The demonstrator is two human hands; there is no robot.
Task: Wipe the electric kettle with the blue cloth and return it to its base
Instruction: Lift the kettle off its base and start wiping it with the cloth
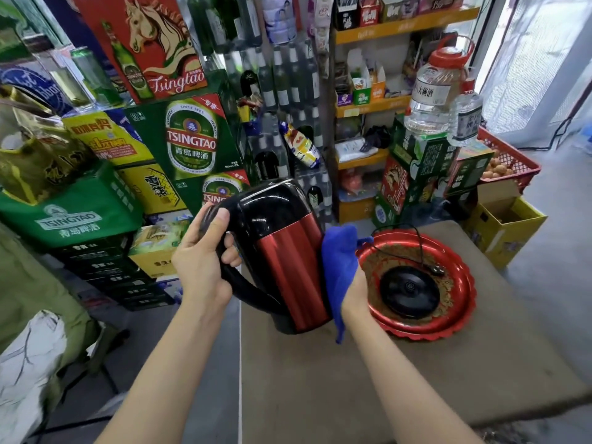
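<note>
The electric kettle, red-bodied with a black lid and black handle, is lifted above the table's left edge and tilted left. My left hand grips its handle. My right hand presses the blue cloth against the kettle's right side; the cloth covers most of that hand. The round black kettle base lies in a red tray to the right, its cord looping over the tray's rim.
The brown table carries the tray. Stacked beer cartons stand behind and to the left. Yellow shelves with goods, big water jugs, a red crate and an open yellow box are behind right.
</note>
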